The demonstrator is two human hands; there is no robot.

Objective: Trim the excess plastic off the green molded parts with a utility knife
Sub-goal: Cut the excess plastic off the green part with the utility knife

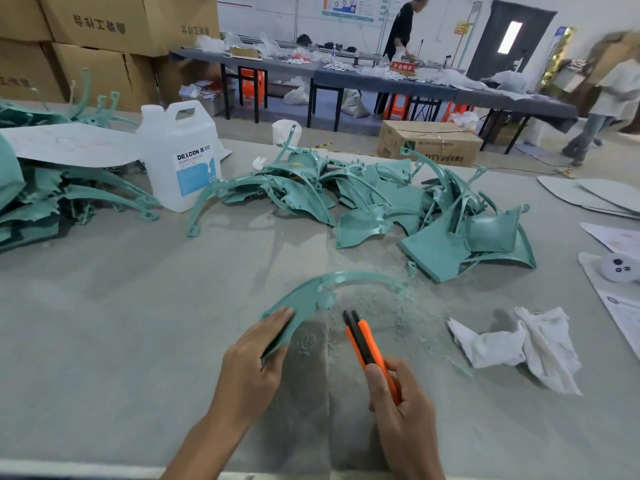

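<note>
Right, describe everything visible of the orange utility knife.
The utility knife has a slim orange plastic body with a black strip along its front half. No blade shows clearly. The right hand grips its rear end, holding it over the table, tip pointing away towards the curved green part without touching it.

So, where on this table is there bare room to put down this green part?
Bare table lies left of the left hand, in front of the white jug. Crowded: the green pile beyond the held part, and the rag right of the knife.
</note>
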